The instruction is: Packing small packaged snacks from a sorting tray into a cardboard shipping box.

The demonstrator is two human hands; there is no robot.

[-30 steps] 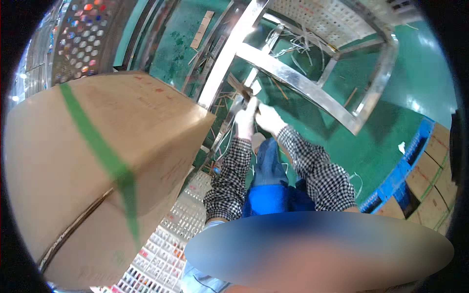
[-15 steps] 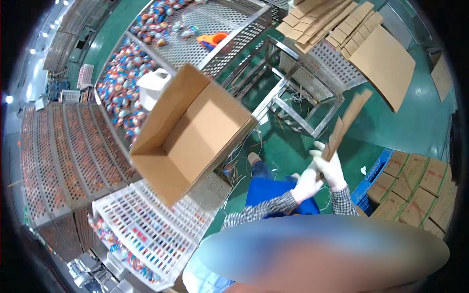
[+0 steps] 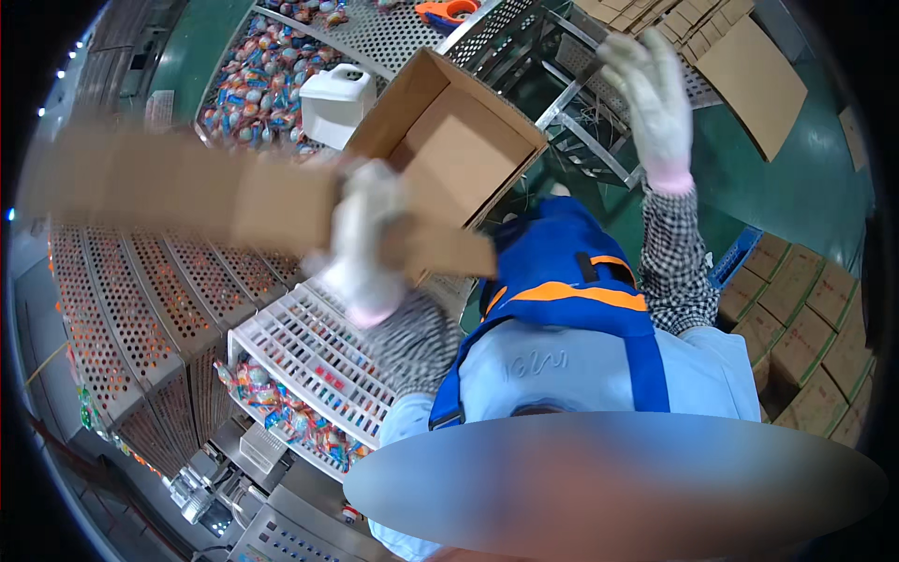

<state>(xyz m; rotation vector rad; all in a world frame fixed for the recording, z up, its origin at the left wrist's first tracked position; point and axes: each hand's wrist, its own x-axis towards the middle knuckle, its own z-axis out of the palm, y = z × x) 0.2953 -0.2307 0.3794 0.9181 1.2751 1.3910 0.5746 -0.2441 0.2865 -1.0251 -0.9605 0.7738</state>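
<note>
My left hand [image 3: 368, 245], in a white glove and smeared by motion, is closed round a long brown cardboard strip [image 3: 197, 192]. That strip stretches far out to the left, with a short end to the right of the hand. Just behind it stands an open cardboard box [image 3: 464, 140], its inside bare where it shows. My right hand [image 3: 654, 103], gloved in white too, is raised at the right with its fingers stretched out and nothing in it. Near it at the far right lie stacked cardboard pieces [image 3: 670, 21].
Wrapped balls or sweets [image 3: 262, 84] fill a metal tray at the far left, with a white plastic scoop [image 3: 335, 105] on them. A white slatted crate [image 3: 314, 351] stands near left. Packed cartons [image 3: 796, 290] are stacked at right. A metal frame [image 3: 590, 140] stands beyond me.
Both hands were together on the cardboard strip at the right. The left has swung it across to the left; the right has let go and risen. My view has shifted.
</note>
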